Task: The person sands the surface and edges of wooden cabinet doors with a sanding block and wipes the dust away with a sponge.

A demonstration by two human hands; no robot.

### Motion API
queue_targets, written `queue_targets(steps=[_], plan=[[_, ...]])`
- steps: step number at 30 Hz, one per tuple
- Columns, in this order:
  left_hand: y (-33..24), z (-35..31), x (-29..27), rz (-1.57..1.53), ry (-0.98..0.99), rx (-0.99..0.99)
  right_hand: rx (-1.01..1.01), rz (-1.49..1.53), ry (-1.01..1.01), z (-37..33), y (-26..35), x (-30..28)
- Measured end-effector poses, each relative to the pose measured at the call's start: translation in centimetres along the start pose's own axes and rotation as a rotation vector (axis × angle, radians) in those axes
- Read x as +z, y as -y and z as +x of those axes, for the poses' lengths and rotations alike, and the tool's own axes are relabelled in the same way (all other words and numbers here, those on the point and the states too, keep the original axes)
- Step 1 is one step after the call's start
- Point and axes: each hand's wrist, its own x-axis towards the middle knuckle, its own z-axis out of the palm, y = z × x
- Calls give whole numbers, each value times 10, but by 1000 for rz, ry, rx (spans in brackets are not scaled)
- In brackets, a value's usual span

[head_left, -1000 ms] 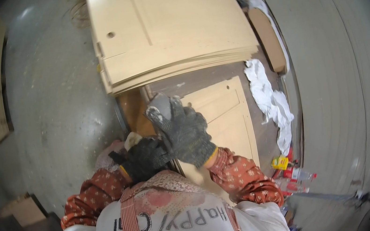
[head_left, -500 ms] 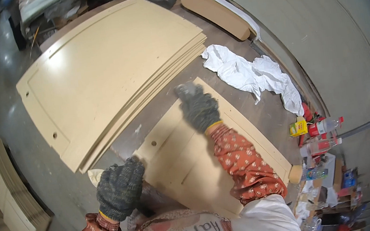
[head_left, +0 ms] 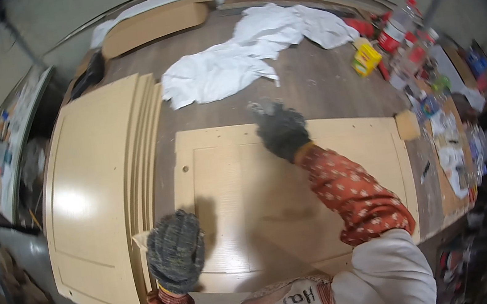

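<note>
A cream door-like panel (head_left: 231,197) with grooved lines and a round hole lies flat before me. My right hand (head_left: 283,131), in a dark knitted glove, is at the panel's far edge. Its fingers look bunched and slightly blurred; a pale grey patch shows at their tips, and I cannot make out what they grip. My left hand (head_left: 176,251), gloved alike, is closed near the panel's left edge. A small cream-coloured piece (head_left: 141,240) sticks out from its left side. Most of that piece is hidden by the glove.
Left of the panel stands a stack of similar cream panels (head_left: 96,191). White cloth (head_left: 220,71) lies crumpled beyond, on the brown table (head_left: 322,91). A long brown board (head_left: 154,27) rests at the back. Bottles (head_left: 400,24), a yellow box (head_left: 365,59) and a small tan block (head_left: 407,125) are at the right.
The view has turned to the right, so the panel now lies square before me. My right hand remains at the panel's far edge, farther right along it. My left hand stays closed.
</note>
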Motion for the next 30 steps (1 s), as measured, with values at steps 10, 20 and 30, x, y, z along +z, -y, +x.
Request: queue_targets(steps=[10,20,30], plan=[[54,155,76,-148,-182,308,638,-313,-124,-154,-239,-1],[2,158,147,-131,134,312,768,-148,-47,-174,-234,-56],[-33,36,104,-12,301,74,470,-331,-304,-150,-252,-34]])
